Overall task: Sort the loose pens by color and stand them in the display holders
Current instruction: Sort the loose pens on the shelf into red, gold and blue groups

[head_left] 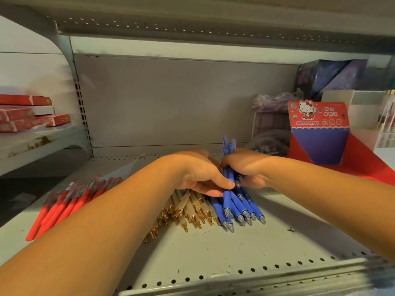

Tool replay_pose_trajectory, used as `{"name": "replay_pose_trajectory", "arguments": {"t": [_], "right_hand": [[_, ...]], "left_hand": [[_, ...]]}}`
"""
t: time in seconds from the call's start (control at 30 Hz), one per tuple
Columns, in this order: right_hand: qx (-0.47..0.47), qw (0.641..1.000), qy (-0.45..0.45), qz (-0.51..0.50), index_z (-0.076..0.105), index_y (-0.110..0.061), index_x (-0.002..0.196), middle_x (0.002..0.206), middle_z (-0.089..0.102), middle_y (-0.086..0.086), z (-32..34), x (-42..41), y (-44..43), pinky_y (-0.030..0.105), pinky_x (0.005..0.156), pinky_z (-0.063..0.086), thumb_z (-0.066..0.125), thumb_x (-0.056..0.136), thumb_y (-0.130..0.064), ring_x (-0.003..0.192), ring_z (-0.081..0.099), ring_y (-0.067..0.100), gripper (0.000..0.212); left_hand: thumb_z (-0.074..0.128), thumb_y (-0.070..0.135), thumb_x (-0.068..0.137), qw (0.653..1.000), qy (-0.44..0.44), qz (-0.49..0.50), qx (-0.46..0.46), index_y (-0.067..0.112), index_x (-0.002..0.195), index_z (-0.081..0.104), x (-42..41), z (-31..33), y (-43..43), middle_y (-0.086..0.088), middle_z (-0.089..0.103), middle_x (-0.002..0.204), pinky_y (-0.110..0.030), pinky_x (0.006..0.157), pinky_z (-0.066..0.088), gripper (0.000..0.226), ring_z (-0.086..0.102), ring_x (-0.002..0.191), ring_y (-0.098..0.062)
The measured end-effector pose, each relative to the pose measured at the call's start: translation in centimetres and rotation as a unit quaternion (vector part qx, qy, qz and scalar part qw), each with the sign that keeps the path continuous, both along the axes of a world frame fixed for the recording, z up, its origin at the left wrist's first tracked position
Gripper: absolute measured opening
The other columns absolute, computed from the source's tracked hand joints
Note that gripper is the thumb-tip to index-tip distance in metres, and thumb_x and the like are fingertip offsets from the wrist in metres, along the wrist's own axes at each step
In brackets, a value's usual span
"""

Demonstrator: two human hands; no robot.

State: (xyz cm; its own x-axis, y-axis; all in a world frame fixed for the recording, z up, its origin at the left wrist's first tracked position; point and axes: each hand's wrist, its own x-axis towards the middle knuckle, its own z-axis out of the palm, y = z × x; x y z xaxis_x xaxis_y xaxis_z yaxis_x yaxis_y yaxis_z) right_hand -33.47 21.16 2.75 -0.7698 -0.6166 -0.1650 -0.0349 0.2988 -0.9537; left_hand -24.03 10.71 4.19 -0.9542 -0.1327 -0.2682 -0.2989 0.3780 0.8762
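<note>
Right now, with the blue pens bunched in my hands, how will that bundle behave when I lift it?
The blue pens look stiff and smooth, so single ones may slide out of the bundle. Their tips fan apart past the right hand and left hand, so loose ones likely spill. Being round, a dropped pen could roll on the shelf.

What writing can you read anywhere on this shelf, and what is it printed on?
"HELLO KITTY": on the red header of the display box.
Chinese characters beside it: too blurred to read.
Print on the red boxes at left: too blurred.
On the blue pens: nothing readable.
</note>
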Motion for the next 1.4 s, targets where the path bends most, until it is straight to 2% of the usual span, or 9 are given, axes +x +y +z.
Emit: {"name": "replay_pose_trajectory", "arguments": {"t": [0.1,0.3,0.47,0.63,0.73,0.83,1.1,1.27,1.4], "right_hand": [[-0.029,0.999,-0.04,-0.006,0.054,-0.001,0.095,0.066,0.062,0.013,0.1,0.1,0.4,0.035,0.065,0.053,0.037,0.099,0.001,0.061,0.06,0.022,0.017],[-0.063,0.995,-0.034,-0.073,0.045,-0.006,0.078,0.047,0.045,0.011,0.4,-0.3,1.9,0.026,0.042,0.045,0.042,0.097,-0.003,0.043,0.047,0.021,0.019],[0.062,0.998,0.018,-0.011,0.049,-0.001,0.092,0.061,0.047,0.012,-0.1,0.0,4.3,0.024,0.042,0.049,0.047,0.094,-0.001,0.045,0.05,0.019,0.004],[0.165,0.982,0.077,0.053,0.056,0.001,0.096,0.067,0.059,0.012,0.2,1.5,4.8,0.021,0.044,0.05,0.055,0.095,-0.008,0.043,0.057,0.016,0.01],[0.179,0.977,0.083,0.081,0.055,0.002,0.105,0.079,0.068,0.016,0.5,2.0,4.6,0.024,0.05,0.053,0.065,0.093,-0.02,0.051,0.063,0.02,0.026],[0.16,0.981,0.077,0.077,0.054,-0.002,0.099,0.084,0.068,0.016,0.7,2.1,4.6,0.03,0.052,0.057,0.063,0.095,-0.021,0.062,0.068,0.025,0.022],[0.248,0.917,0.291,0.112,0.073,-0.026,0.089,0.08,0.067,0.0,0.0,0.3,5.0,0.015,0.045,0.044,0.066,0.09,-0.019,0.064,0.058,0.009,0.01],[0.25,0.923,0.262,0.133,0.076,-0.013,0.088,0.081,0.075,0.004,0.5,-1.4,4.1,0.018,0.048,0.047,0.06,0.087,-0.008,0.066,0.064,0.011,0.016],[0.249,0.927,0.265,0.09,0.074,-0.011,0.083,0.067,0.073,0.0,2.2,-4.4,2.2,0.019,0.046,0.048,0.057,0.088,-0.007,0.059,0.065,0.01,0.018]], "left_hand": [[0.076,0.002,0.081,0.999,-0.006,-0.002,0.042,0.009,0.098,0.06,0.3,0.3,0.1,-0.004,0.074,0.068,-0.019,0.056,0.057,0.025,0.071,0.063,-0.011],[0.066,-0.008,0.085,0.995,-0.029,0.011,0.096,0.004,0.097,0.061,0.3,0.2,-0.2,-0.013,0.073,0.079,-0.024,0.062,0.06,0.018,0.072,0.072,-0.017],[0.067,-0.003,0.087,0.998,-0.047,0.045,-0.001,0.002,0.094,0.063,-0.3,-0.3,-0.5,-0.013,0.071,0.09,-0.021,0.064,0.06,0.009,0.071,0.072,-0.015],[0.071,0.008,0.088,0.995,-0.041,0.062,-0.071,0.004,0.113,0.062,-1.3,-1.4,-0.4,-0.014,0.066,0.113,-0.025,0.073,0.06,0.027,0.072,0.082,-0.016],[0.07,0.018,0.09,0.993,-0.023,0.082,-0.08,0.009,0.107,0.061,-1.7,-1.4,-0.2,-0.013,0.066,0.104,-0.027,0.068,0.062,0.021,0.071,0.067,-0.015],[0.066,0.02,0.093,0.991,-0.007,0.094,-0.091,0.011,0.092,0.059,-1.6,-1.3,0.0,-0.011,0.065,0.088,-0.03,0.069,0.062,0.012,0.069,0.057,-0.015],[0.074,0.013,0.086,0.975,0.044,0.082,-0.201,0.003,0.106,0.065,-2.0,-2.2,0.3,-0.008,0.07,0.087,-0.031,0.071,0.062,0.025,0.072,0.072,-0.019],[0.068,0.055,0.081,0.899,0.121,0.035,-0.42,0.025,0.095,0.064,-1.9,-1.9,1.0,0.004,0.064,0.087,-0.028,0.06,0.048,0.034,0.061,0.076,-0.013],[0.054,0.074,0.081,0.871,0.176,-0.096,-0.449,0.03,0.094,0.062,-1.1,-2.9,2.2,0.009,0.061,0.088,-0.033,0.068,0.051,0.047,0.058,0.078,-0.01]]}}
